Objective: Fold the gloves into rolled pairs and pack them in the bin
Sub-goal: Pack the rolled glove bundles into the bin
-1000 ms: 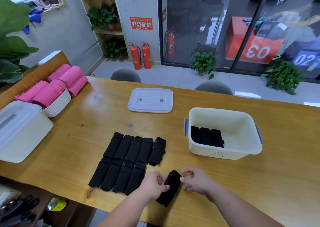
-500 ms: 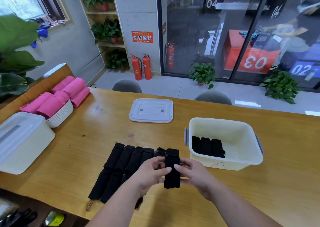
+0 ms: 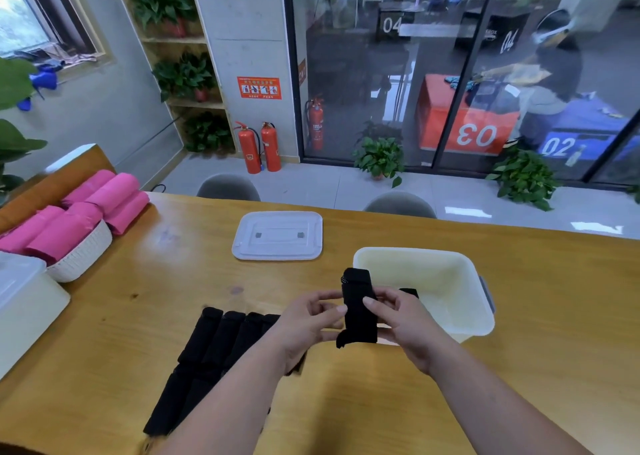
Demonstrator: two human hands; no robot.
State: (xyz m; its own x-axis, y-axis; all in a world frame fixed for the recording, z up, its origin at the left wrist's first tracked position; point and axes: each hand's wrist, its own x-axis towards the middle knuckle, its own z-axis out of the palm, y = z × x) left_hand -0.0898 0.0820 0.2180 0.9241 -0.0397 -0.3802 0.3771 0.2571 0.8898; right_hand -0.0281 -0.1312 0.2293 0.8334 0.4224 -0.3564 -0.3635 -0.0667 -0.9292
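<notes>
A black glove pair [image 3: 358, 304] stands upright in the air above the table, just in front of the cream bin [image 3: 460, 302]. My left hand [image 3: 308, 319] pinches its left side and my right hand [image 3: 398, 319] pinches its right side. Its lower end hangs loose with a small flap. Several flat black gloves [image 3: 214, 343] lie in rows on the table at the left, partly hidden by my left forearm. A bit of a black roll [image 3: 408, 292] shows inside the bin behind my right hand.
The bin's clear lid [image 3: 277, 235] lies on the wooden table [image 3: 554, 350] behind the gloves. A white basket [image 3: 83, 257] with pink rolls and a large lidded white box [image 3: 24, 302] stand at the left. Two chairs are at the far edge.
Both hands have lifted the black glove pair off the table and carried it up and to the right, toward the bin. The camera has tilted up.
</notes>
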